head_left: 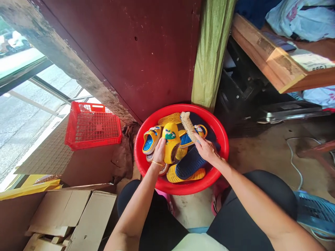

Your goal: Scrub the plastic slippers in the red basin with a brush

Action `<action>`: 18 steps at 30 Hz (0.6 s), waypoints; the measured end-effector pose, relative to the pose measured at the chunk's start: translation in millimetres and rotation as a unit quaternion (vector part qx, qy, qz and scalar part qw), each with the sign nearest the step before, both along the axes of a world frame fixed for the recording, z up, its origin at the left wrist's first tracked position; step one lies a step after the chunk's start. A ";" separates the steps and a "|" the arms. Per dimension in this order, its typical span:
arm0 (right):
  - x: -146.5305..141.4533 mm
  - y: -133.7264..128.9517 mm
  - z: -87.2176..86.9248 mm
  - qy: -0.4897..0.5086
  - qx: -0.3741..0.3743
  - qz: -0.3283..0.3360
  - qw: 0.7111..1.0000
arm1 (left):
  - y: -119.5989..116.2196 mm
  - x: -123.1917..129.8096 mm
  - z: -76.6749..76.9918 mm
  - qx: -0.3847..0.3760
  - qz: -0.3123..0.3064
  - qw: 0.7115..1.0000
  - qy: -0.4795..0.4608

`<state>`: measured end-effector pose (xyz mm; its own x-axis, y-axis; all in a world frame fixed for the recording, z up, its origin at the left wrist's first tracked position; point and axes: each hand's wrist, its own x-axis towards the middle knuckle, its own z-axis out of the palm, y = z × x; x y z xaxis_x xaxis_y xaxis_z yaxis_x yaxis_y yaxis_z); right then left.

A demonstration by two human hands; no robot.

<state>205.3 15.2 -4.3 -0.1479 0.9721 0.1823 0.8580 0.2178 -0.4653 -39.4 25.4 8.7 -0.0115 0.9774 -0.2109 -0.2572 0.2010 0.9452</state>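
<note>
My left hand is closed around a yellow clog with a green cartoon figure on it, held up over a red basin. In my right hand is a scrub brush with pale bristles, its bristled end tilted up beside the clog and apart from it. Several sandals lie in the basin under my hands. Among them are a small yellow and blue sandal at the left and a dark blue slide at the front. A yellow sole shows at the back.
A red plastic crate stands to the left on cardboard. Opened cardboard boxes sit at the lower left. A maroon panel rises behind the basin. Wooden furniture juts in at the upper right, and a blue fan is at the lower right.
</note>
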 end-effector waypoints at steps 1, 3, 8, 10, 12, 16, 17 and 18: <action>-1.1 -0.5 -1.6 0.025 0.006 0.010 1.000 | -1.1 0.4 1.9 0.003 -0.009 1.000 -0.007; -3.7 -1.4 -2.9 0.059 0.015 0.014 0.998 | -5.1 2.5 5.2 0.021 -0.028 0.999 0.005; -3.3 2.9 4.0 0.117 0.048 -0.041 0.991 | -21.3 11.2 15.9 0.186 -0.065 0.964 0.180; -2.4 4.7 8.4 0.130 0.045 -0.063 0.988 | -26.5 13.7 19.6 0.205 -0.089 0.953 0.203; -2.1 5.5 12.8 0.139 0.020 -0.079 0.987 | -28.2 15.8 19.8 0.162 -0.123 0.969 0.138; 1.2 7.6 18.9 0.144 -0.020 -0.089 0.985 | -21.8 22.1 6.4 0.072 -0.149 0.986 0.033; 3.5 8.9 19.6 0.149 -0.022 -0.093 0.984 | -20.1 24.8 1.3 0.063 -0.141 0.987 0.042; 6.3 10.6 19.9 0.161 -0.022 -0.098 0.982 | -19.1 28.1 -3.7 0.048 -0.129 0.989 0.049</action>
<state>211.6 25.8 15.6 0.1015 0.9842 0.1454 0.6877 0.0362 -0.7250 -11.3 6.2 5.0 0.2249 0.9660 -0.1272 -0.1155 0.1561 0.9810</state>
